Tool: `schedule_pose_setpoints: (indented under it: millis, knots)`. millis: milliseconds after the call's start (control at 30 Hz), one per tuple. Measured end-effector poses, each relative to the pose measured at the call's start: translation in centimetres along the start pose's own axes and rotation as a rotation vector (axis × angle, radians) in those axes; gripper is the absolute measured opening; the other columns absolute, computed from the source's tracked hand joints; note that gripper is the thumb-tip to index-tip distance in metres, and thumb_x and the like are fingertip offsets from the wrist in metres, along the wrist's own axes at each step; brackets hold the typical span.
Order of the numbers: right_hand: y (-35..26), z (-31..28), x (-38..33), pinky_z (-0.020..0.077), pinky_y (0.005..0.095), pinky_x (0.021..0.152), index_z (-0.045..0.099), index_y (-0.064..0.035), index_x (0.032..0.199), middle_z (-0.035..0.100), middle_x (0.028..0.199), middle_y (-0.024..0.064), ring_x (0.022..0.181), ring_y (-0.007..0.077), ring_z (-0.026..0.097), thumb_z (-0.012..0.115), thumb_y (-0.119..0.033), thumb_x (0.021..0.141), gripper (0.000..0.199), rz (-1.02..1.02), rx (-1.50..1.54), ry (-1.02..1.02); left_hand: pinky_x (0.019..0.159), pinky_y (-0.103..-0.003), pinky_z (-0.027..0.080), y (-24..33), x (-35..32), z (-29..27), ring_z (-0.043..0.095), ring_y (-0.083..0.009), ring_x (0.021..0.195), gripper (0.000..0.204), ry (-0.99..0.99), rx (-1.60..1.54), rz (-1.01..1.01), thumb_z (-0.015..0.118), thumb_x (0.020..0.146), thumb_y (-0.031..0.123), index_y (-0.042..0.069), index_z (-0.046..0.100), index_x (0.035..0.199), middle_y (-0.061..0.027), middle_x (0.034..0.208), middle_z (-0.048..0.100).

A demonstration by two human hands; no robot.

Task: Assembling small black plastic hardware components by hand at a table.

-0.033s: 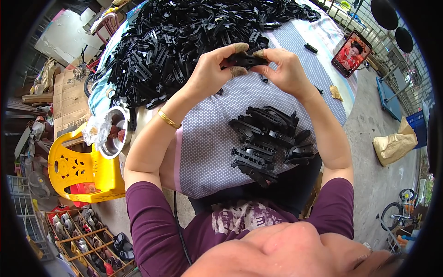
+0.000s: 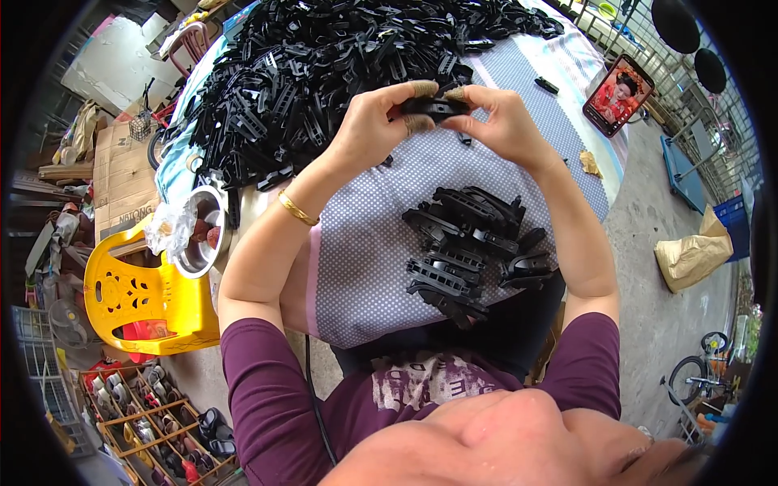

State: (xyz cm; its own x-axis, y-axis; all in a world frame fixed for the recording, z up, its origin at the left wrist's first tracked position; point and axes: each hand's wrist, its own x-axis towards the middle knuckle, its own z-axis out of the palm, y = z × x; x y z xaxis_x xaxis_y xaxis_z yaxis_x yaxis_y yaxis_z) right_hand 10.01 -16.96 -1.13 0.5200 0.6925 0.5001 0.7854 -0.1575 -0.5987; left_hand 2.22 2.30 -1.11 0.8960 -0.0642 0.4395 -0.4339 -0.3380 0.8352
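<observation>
We hold one small black plastic part (image 2: 433,106) up over the middle of the tabletop (image 2: 356,267), between both our hands. Our left hand (image 2: 374,125) is clamped on its left end, thumb beneath and fingers over the top; our right hand (image 2: 496,121) pinches its right end the same way. The fingertips (image 2: 423,87) wear tan covers.

Beyond the hands, a large heap of black parts (image 2: 324,73) covers the far left of the tabletop and runs up to its far edge and its left edge. Nearer our body, a smaller pile of black parts (image 2: 474,243) lies just inside our right forearm, close to the near edge. Between the two piles the dotted cloth is bare, and that strip under our hands is the open room we have.

A phone (image 2: 617,95) leans near the right edge, well apart from the hands. At the left edge a metal bowl (image 2: 203,235) sits beside a yellow plastic chair (image 2: 142,296). A brown paper sack (image 2: 693,255) lies on the floor to the right.
</observation>
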Motion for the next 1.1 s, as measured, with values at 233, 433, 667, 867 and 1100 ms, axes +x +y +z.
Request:
schedule_pose_setpoints:
  millis: [233,433,667,867,1100]
  knots:
    - [4.0,-1.4,0.6,0.0481,0.0228,0.066,0.064,0.0003,0.098,0.066,0.088,0.0061,0.073,0.0133,0.059,0.066,-0.026,0.083,0.03,0.309,0.209,0.062,0.078,-0.03,0.049,-0.3,-1.0,1.4,0.064,-0.0191,0.083,0.028,-0.372,0.166,-0.15,0.067,0.078,0.014,0.001,0.065,0.102,-0.0118,0.091,0.067]
    - [3.0,1.0,0.1,0.0491,0.0282,0.062,0.067,0.0006,0.088,0.066,0.075,0.0121,0.065,0.0165,0.062,0.07,-0.021,0.073,0.027,0.21,-0.111,-0.238,0.076,-0.031,0.046,0.9,-0.9,1.8,0.057,-0.0199,0.086,0.017,-0.467,0.325,-0.297,0.064,0.081,0.013,0.001,0.066,0.093,-0.0095,0.092,0.061]
    - [4.5,-0.8,1.3,0.0505,0.0314,0.068,0.066,-0.0001,0.093,0.067,0.082,0.0159,0.071,0.0227,0.064,0.052,-0.006,0.076,0.023,0.235,-0.21,-0.024,0.091,-0.035,0.043,-2.2,-1.0,1.6,0.047,-0.0272,0.106,0.048,-0.333,0.736,0.305,0.053,0.07,-0.006,0.01,0.057,0.114,-0.0077,0.127,0.05]
    - [10.3,0.9,3.6,0.0408,0.0384,0.094,0.057,-0.0023,0.112,0.06,0.11,0.0161,0.106,0.0329,0.053,0.054,-0.01,0.082,0.032,-0.044,-0.573,0.214,0.087,-0.034,0.044,-2.1,-0.9,1.7,0.049,-0.025,0.101,0.035,-0.365,0.901,0.406,0.056,0.071,0.0,0.008,0.062,0.104,-0.0087,0.112,0.054]
    - [8.9,0.2,4.6,0.0477,0.0418,0.08,0.064,-0.0072,0.096,0.064,0.094,0.0154,0.09,0.0324,0.06,0.06,-0.017,0.079,0.02,0.224,-0.565,0.057,0.08,-0.037,0.046,-1.6,-1.2,1.5,0.054,-0.0279,0.091,0.023,-0.284,0.653,0.171,0.064,0.073,0.007,0.003,0.059,0.095,-0.0123,0.096,0.057]
